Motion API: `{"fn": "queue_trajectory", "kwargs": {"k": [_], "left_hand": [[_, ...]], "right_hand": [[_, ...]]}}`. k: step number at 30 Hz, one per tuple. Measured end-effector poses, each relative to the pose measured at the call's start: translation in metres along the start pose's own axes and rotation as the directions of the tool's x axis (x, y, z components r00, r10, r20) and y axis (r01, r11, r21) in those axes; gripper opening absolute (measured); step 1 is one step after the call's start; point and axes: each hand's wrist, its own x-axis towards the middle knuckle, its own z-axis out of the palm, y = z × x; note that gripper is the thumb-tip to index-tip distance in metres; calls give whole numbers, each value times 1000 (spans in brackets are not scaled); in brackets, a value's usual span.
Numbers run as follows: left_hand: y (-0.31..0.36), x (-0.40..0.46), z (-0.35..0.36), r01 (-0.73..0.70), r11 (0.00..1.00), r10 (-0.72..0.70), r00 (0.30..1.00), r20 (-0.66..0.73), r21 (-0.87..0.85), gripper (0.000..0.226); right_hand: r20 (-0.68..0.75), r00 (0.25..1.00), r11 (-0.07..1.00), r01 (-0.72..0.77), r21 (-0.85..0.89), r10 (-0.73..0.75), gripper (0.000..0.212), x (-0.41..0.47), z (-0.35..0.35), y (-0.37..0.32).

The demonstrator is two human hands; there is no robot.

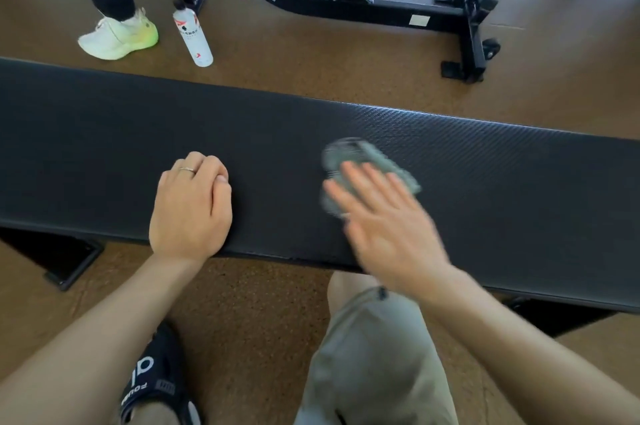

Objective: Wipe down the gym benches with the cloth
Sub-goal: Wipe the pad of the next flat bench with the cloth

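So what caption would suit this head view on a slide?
Right hand presses a blurred grey cloth flat onto the black bench; left hand rests curled beside it.

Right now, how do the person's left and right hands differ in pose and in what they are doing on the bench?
The left hand is curled into a loose fist and holds nothing; the right hand has straight, spread fingers pressing the grey cloth. The left hand looks sharp, the right hand and cloth are motion-blurred. The left hand wears a ring; none shows on the right. Both rest on the black bench pad near its front edge.
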Motion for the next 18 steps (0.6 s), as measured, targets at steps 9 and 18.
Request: {"fn": "queue_trajectory", "kwargs": {"k": [9,18], "left_hand": [[2,-1,0,-42,999,42,998,-35,12,27],[-8,-4,-7,88,993,-99,985,-140,-82,21]], "right_hand": [[22,987,986,162,-40,-161,56,5,0,-38],[20,986,986,166,23,-166,54,56,0,-67]]}}
